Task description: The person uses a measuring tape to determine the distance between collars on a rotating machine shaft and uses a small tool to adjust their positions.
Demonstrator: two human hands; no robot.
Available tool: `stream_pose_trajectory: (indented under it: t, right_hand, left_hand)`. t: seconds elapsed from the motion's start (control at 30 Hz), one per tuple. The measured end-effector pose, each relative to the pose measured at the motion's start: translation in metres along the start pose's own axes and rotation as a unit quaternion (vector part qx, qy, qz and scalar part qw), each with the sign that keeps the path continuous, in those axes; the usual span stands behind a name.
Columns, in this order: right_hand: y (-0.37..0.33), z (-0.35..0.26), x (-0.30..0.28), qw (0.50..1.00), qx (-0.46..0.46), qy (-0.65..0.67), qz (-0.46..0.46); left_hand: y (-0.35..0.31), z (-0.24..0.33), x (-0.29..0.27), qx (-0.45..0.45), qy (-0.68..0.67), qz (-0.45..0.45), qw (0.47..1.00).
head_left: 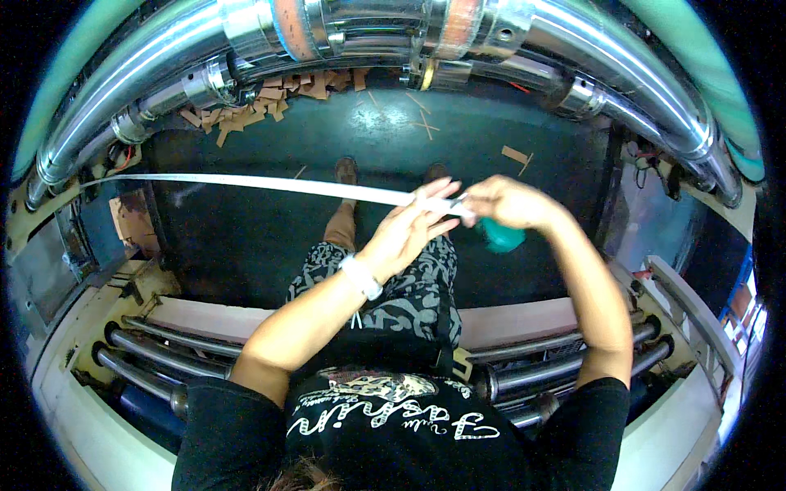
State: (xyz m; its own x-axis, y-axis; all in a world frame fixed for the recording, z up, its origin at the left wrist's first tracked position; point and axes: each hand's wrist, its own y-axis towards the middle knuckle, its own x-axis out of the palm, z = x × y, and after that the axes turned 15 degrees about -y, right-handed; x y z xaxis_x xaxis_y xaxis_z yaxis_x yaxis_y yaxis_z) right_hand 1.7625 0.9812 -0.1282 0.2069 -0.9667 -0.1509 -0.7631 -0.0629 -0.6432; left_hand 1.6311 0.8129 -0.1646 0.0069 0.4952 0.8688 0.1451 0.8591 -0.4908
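A long white strip (278, 184) runs over the dark floor (237, 233), drawn out fairly straight from the side frame (33, 214) on the left to the person's hands, above the knees. The work seems partway along: the strip is already stretched out, its near end still being handled. How its far end is fixed is too small to tell.

The left hand (408, 227) is partly open, its fingers long and slightly parted, with the strip running among them; how firmly it grips cannot be told. The right hand (509, 203) is curled, fingertips seemingly pinched on the strip's near end. Just below it is a blurred green object (501, 237); whether that is held is unclear.

No filled container can be made out; cardboard scraps (282, 92) lie loose along the floor's far edge, mostly toward its left corner.
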Motion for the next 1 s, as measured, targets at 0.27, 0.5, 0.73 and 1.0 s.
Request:
stream_pose_trajectory:
  t: [0.27,0.5,0.73,1.0]
  right_hand:
    - [0.012,-0.046,-0.025,0.904,0.022,-0.229,0.361]
    - [0.046,-0.029,-0.089,0.767,-0.055,-0.430,0.472]
    - [0.025,-0.052,-0.096,0.878,0.001,-0.355,0.321]
    - [0.026,-0.054,-0.110,0.915,0.000,-0.277,0.295]
  left_hand:
    - [-0.097,-0.024,-0.011,0.104,-0.109,0.137,0.979]
    - [-0.172,-0.011,-0.006,0.288,-0.160,0.324,0.887]
    - [-0.248,-0.019,0.002,0.300,-0.257,0.235,0.888]
    - [-0.258,-0.024,0.010,0.161,-0.297,0.280,0.898]
